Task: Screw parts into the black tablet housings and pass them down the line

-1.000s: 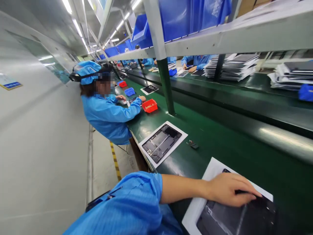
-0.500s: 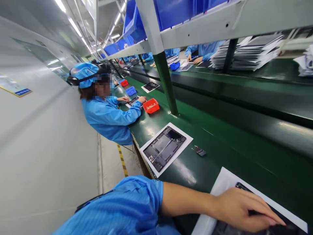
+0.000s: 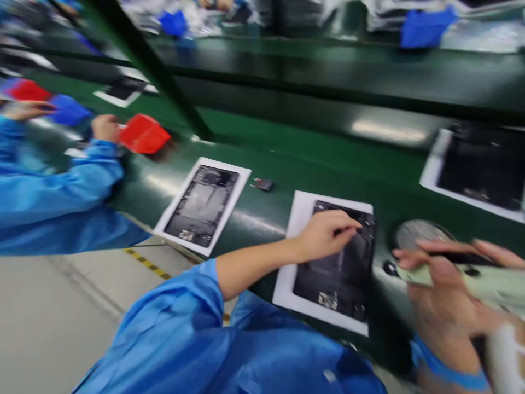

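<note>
My left hand (image 3: 328, 236) is over an opened tablet (image 3: 332, 279) lying on a white sheet (image 3: 287, 282). Its thumb and forefinger are pinched together near the tablet's upper right part; anything between them is too small to make out. At the right, my right hand (image 3: 447, 301), blurred by motion, is wrapped round a pale green tool with a dark tip, which looks like an electric screwdriver (image 3: 488, 282). The tool lies sideways, its tip towards the tablet. Just behind that hand sits a round silvery dish (image 3: 422, 232).
Another opened tablet (image 3: 205, 205) lies on paper to the left, with a small dark part (image 3: 262, 184) beside it. A further tablet (image 3: 484, 164) is at the right. A green post (image 3: 164, 82) rises behind. A co-worker's sleeve (image 3: 61, 191) and a red bin (image 3: 144, 134) are at left.
My view has swung right and down, bringing my right hand with the tool, the dish and the right-hand tablet into sight. My left hand stays over the same tablet.
</note>
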Demonstrator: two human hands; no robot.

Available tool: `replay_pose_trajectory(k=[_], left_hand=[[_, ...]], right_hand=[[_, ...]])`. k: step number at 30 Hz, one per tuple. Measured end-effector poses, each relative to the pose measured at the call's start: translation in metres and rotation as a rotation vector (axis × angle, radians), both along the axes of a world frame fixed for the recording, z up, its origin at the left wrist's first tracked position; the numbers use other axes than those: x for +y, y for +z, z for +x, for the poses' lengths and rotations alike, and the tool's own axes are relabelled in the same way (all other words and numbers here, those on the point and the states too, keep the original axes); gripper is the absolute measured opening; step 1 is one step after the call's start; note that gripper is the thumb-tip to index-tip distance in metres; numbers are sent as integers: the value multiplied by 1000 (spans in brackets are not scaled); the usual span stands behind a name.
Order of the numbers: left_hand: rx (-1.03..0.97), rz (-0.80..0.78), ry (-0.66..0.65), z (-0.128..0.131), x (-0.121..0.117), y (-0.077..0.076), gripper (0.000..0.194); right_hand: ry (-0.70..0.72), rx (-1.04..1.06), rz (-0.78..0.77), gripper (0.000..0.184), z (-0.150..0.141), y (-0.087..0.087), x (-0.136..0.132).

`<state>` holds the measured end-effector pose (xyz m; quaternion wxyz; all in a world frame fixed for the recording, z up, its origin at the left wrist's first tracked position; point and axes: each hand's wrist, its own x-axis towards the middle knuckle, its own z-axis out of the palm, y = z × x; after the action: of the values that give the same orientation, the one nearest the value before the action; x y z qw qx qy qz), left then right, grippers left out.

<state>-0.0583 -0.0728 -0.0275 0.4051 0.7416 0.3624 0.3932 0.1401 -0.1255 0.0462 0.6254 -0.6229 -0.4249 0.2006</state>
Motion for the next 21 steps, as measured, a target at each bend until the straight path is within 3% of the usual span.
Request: replay_pose_trajectory(k=[1, 4, 8, 12, 16, 21], left_hand=[[-21, 5, -18, 0, -1, 2, 25], [-52, 38, -107, 0, -5, 7, 21], [-50, 36, -233, 1, -11, 12, 20], [33, -50, -348, 2, -11, 16, 20], [54, -59, -377, 4, -9, 18, 13], [54, -76, -373, 5, -9, 17, 12]], right_hand=[[72, 86, 155, 55, 1, -1, -3], [182, 265, 342, 42, -3, 7, -1], [201, 328, 313, 34, -15, 20, 5], [185, 187, 262, 33, -17, 12, 3], [217, 120, 197, 40, -18, 2, 0], [193, 114, 248, 34, -25, 10, 0]])
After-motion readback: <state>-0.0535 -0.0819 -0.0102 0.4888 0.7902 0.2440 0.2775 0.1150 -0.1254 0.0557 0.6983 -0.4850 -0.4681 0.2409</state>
